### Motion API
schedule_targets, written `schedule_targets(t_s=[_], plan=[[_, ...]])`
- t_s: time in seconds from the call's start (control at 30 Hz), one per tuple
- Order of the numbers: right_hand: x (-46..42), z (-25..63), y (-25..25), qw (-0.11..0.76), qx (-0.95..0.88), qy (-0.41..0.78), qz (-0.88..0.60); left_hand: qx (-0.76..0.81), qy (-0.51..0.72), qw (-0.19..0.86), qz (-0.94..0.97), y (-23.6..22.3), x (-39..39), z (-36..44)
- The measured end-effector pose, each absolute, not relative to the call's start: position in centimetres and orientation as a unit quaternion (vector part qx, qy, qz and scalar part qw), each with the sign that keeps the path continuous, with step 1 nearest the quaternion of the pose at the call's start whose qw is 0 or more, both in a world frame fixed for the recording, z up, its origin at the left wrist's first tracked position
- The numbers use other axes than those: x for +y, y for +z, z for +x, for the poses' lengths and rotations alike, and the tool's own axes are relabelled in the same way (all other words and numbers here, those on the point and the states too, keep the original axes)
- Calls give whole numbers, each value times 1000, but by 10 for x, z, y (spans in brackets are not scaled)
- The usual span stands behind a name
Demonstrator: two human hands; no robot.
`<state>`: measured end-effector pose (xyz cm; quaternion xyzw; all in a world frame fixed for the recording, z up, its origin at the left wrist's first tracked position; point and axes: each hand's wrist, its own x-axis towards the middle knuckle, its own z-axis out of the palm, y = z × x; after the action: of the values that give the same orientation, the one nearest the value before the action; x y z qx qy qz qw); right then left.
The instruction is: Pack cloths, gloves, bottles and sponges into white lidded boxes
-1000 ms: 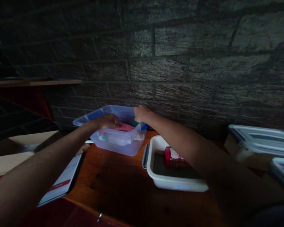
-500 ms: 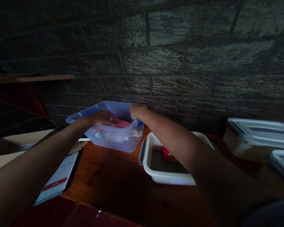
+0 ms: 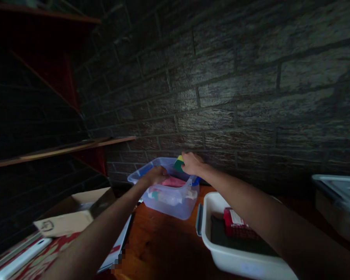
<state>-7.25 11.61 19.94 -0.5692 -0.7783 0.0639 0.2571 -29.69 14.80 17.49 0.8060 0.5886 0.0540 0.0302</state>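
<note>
A translucent plastic bin (image 3: 169, 210) stands on the wooden table by the brick wall. At its back right rim, my right hand (image 3: 191, 163) grips a green-and-yellow sponge (image 3: 179, 164), raised partly above the bin. My left hand (image 3: 156, 175) reaches over the left side of the bin, its fingers closed at the edge of a pink, cloth-like item (image 3: 173, 181) inside. The left fingertips are partly hidden. Through the bin's front wall, several whitish and green items show blurred.
To the right, a white tub (image 3: 218, 252) holds a red basket-like item (image 3: 236, 225). A lidded box (image 3: 338, 206) is farther right. An open cardboard box (image 3: 67, 223) and a tablet-like panel (image 3: 116, 249) lie left. A wooden shelf (image 3: 76, 147) juts out from the wall.
My right hand has risen from the bin's rim, bringing the sponge into sight. My left hand stays at the pink item. The view has tilted up and turned left.
</note>
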Motion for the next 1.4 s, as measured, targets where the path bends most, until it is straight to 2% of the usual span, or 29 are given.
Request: schedule_targets(t_s=[0.17,0.27,0.37,0.47,0.53,0.57,0.67,0.8,0.9,1.03,1.17,1.3,1.4], plan=[[75,-27,229,428,-743,120,-501,600,182,34,779,190,126,-294],[42,14,237,487,-720,185,-458,573,293,50,764,204,105,-281],[5,56,237,533,-700,207,-427,510,370,112,768,216,83,-242],[-28,87,233,594,-686,239,-346,430,384,241,781,224,56,-184],[-42,100,228,615,-687,242,-302,312,368,496,722,226,37,-146],[-47,105,225,618,-689,238,-294,267,351,571,692,225,29,-130],[-52,116,213,635,-680,231,-285,177,364,664,628,217,14,-97],[-52,128,203,644,-683,235,-253,137,470,643,588,202,13,-78],[-53,128,204,623,-690,285,-232,127,530,588,597,199,13,-72],[-54,114,208,642,-645,335,-244,101,565,514,637,202,2,-75],[-56,106,207,634,-621,372,-270,52,542,487,683,203,-9,-84],[-64,111,204,600,-642,392,-271,53,453,518,724,203,-14,-92],[-67,114,204,580,-656,400,-270,63,430,527,730,204,-15,-93]])
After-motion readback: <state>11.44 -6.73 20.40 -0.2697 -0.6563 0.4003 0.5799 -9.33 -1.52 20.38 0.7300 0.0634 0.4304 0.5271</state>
